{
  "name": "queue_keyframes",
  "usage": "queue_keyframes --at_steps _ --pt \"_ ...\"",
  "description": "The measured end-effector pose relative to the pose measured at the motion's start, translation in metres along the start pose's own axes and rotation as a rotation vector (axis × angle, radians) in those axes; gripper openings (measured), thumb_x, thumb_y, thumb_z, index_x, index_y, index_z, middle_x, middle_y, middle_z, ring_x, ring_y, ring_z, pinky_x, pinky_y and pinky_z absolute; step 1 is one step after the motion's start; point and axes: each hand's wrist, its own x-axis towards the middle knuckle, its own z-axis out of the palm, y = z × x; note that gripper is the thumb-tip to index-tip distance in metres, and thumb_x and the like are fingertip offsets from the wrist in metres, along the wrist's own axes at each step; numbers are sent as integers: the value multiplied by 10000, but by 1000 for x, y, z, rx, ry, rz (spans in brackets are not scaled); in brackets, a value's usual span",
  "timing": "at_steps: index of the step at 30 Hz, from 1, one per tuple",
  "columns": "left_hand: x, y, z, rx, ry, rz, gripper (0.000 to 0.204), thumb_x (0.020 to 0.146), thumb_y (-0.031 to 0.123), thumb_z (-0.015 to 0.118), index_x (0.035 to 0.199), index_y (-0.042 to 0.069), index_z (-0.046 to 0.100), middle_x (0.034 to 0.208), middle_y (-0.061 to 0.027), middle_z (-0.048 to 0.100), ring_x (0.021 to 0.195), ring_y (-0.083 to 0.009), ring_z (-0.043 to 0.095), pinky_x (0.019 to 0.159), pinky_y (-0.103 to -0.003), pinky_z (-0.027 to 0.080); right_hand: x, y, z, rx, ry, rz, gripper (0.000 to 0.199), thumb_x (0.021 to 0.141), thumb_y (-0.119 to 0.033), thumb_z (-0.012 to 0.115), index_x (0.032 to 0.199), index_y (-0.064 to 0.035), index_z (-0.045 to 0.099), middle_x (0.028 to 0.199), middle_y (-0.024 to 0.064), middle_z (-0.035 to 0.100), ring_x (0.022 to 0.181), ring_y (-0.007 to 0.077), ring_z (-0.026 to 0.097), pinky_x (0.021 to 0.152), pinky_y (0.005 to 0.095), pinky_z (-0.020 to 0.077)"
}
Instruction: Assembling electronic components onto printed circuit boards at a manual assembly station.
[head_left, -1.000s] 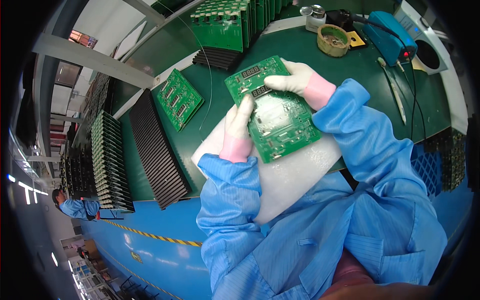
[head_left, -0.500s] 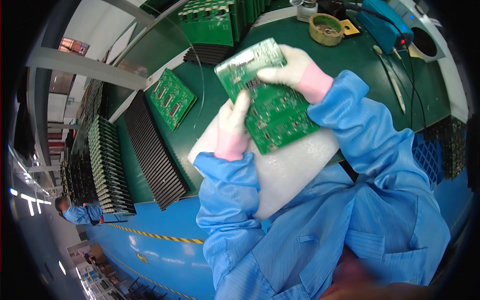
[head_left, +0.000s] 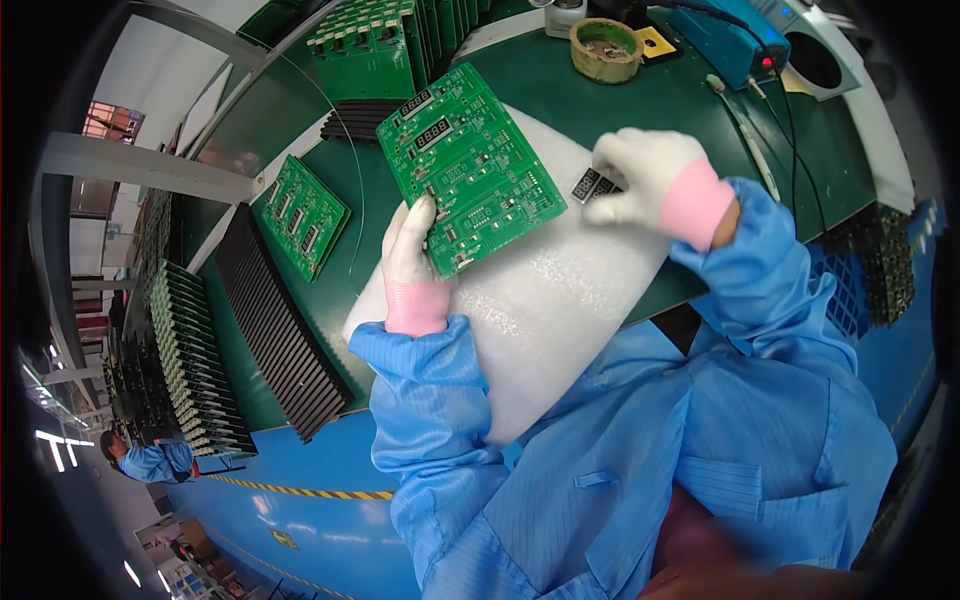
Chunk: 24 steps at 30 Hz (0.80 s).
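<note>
My left hand (head_left: 410,245), in a white glove with a pink cuff, grips the lower left edge of a green circuit board (head_left: 490,170). The board is tilted above a white foam sheet (head_left: 540,330), and two black digit displays sit near its far end. On the right, my gloved right hand (head_left: 655,175) is closed with thumb and fingers around a small black digit display (head_left: 584,187). The fingers cover part of that display, over the foam's right side.
Another green board (head_left: 305,220) lies on the left beside a black slotted rack (head_left: 280,310). Several boards (head_left: 365,65) stand upright at the back. Far right are a round yellowish container (head_left: 606,50), a white-handled brush-like tool (head_left: 745,135) and a blue corded box (head_left: 730,40).
My right hand has left the board, moved right and down, and now holds the small display. The board, still in my left hand, has shifted left and turned more face-up.
</note>
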Motion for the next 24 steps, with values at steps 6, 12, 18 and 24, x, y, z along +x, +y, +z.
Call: queue_keyframes --at_steps 6,12,18,24 --pt "0 1 4 50 -49 -9 320 907 117 462 1150 -86 509 1023 -172 618 807 -182 615 717 -248 497 -20 -5 25 -120 70 37 226 732 -265 639 872 -97 585 811 58 571 678 252 566 640 351 456" --pt "-4 1 6 60 -23 -20 324 904 112 470 1152 -94 500 1027 -181 614 809 -182 615 715 -243 499 -25 8 42 -52 267 -32 191 755 -230 619 894 -99 606 866 54 581 704 234 559 648 323 443" --pt "-4 1 8 36 -12 -18 334 904 114 491 1158 -103 490 1024 -189 612 810 -187 618 721 -252 509 -2 24 19 647 257 -144 221 795 -183 609 978 -65 643 885 43 584 698 169 514 660 262 423" --pt "-3 1 9 15 -42 -38 341 905 117 506 1154 -115 485 1012 -195 612 802 -193 623 720 -260 518 49 -29 3 504 379 -369 272 849 -97 577 1114 -84 638 842 40 606 690 152 531 634 243 437"
